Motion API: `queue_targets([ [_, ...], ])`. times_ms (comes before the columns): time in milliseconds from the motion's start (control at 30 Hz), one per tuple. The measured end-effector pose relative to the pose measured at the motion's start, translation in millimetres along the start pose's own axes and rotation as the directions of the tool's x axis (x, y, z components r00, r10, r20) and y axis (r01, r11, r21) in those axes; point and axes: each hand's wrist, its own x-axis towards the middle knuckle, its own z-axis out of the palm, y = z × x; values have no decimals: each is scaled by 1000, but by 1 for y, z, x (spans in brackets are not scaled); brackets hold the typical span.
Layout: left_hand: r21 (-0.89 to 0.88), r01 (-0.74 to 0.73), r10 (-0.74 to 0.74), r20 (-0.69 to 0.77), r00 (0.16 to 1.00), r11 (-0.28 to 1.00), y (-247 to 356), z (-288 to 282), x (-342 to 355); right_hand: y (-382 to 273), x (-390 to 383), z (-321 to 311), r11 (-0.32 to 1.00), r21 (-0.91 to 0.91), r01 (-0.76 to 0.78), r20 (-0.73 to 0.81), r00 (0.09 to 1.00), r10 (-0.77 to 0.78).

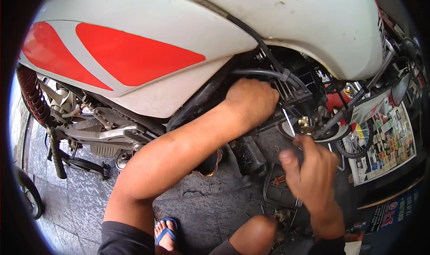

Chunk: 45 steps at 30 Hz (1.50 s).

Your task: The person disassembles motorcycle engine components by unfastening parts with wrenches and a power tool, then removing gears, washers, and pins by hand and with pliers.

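My left hand (pixel 253 102) is closed beside the finned black part (pixel 293 94) under the motorcycle's body. Its fingers curl away from view, so what they hold is hidden. A thin bright metal rod (pixel 288 121) slants down just to the right of that hand. My right hand (pixel 313 172) is at the rod's lower end. Its thumb and index finger stand apart and the other fingers bend inward; the index fingertip is by the rod, and I cannot tell whether they touch. The white body panel (pixel 179 26) with red patches spans the top of the view.
Below my left wrist lies a dark tray (pixel 247 156) with small bits in it. A black frame-like part (pixel 280 190) rests on the tiled floor (pixel 192 210). Rightward are a spoked wheel (pixel 356 138) and a printed sheet (pixel 387 143). The swingarm (pixel 107 132) juts out at left.
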Motion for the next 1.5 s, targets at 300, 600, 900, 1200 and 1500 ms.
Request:
queue_targets([
  [300,-32,-26,25,-44,999,999,-3,2,-2,17,-30,-33,860,477,183,-416,909,37],
  [600,-135,-48,58,74,996,990,-10,1,-2,25,-16,25,791,538,292,-231,953,-195],
  [900,-145,-39,47,51,998,989,-8,1,-1,1,27,-20,503,753,424,128,655,-745],
  [1200,-198,-67,68,-1,998,978,-10,9,3,-8,9,-62,-28,925,379,-194,408,-892],
  [1500,-199,-133,131,-26,991,971,-14,14,4,38,-10,32,860,452,-237,314,944,96],
])
